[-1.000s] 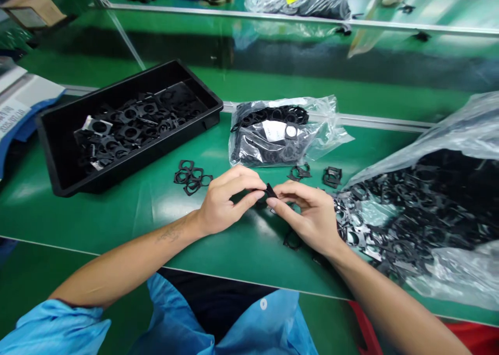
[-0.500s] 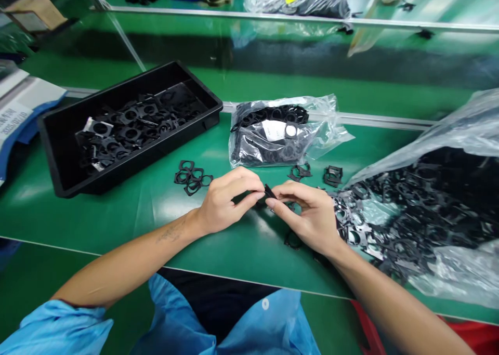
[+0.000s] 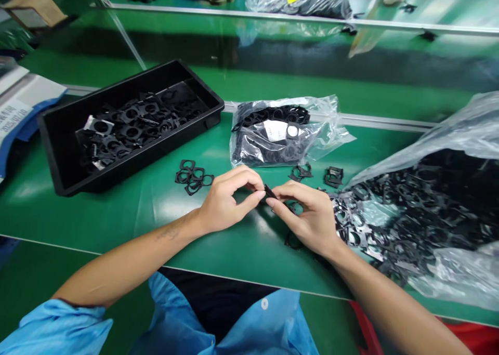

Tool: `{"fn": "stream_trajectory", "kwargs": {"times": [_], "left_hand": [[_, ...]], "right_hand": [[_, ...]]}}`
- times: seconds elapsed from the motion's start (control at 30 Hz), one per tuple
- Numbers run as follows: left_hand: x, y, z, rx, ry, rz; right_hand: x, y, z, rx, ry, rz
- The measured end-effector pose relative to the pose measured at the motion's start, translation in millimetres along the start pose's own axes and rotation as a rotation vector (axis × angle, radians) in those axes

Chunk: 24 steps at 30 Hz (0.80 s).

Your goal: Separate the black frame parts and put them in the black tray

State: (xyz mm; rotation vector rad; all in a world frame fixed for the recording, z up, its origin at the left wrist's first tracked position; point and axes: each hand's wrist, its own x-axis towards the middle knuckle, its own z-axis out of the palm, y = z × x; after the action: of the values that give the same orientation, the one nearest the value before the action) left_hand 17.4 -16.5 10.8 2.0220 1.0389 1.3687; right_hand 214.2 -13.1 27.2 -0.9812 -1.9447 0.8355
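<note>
Between my fingertips, above the green table, is a small thin black part (image 3: 268, 191), seen almost edge-on. My left hand (image 3: 233, 198) pinches its left end with thumb and fingers. From the other side my right hand (image 3: 306, 212) grips it the same way. Several flat black ring-shaped parts (image 3: 194, 177) lie on the table left of my left hand. Beyond my right hand are a few loose black parts (image 3: 300, 172) and a small stack of black parts (image 3: 333, 176). Another ring part (image 3: 293, 240) lies partly hidden beneath my right hand.
A black tray (image 3: 136, 157) of black parts stands at the left. A clear bag (image 3: 273, 147) of parts lies at the back centre. A large open plastic bag (image 3: 463, 136) spills parts at the right. A metal rail (image 3: 390, 122) runs along the back.
Hardly anything differs. Both hands keep their pinch on the small black part, and the view has shifted very slightly.
</note>
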Motion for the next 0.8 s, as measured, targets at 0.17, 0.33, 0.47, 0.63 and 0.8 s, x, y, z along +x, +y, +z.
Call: {"fn": "stream_trajectory", "kwargs": {"times": [0.17, 0.33, 0.47, 0.63, 0.8], "left_hand": [[-0.9, 2.2, 0.8, 0.027, 0.04, 0.062], [-0.5, -2.0, 0.4, -0.151, 0.02, -0.1], [0.3, -7.0, 0.9, -0.387, -0.082, -0.322], [-0.9, -10.8, 4.0, -0.464, -0.02, -0.362], [-1.2, -14.1, 6.6, -0.474, 0.011, -0.385]], "right_hand": [[-0.3, -0.8, -0.7, -0.004, 0.006, -0.022], [-0.4, 0.8, -1.2, -0.022, -0.001, -0.055], [-0.2, 3.2, -0.9, -0.053, -0.021, -0.089], [0.9, 2.2, -1.3, 0.056, -0.027, 0.032], [3.2, -0.5, -0.8, 0.31, -0.066, 0.285]]}}
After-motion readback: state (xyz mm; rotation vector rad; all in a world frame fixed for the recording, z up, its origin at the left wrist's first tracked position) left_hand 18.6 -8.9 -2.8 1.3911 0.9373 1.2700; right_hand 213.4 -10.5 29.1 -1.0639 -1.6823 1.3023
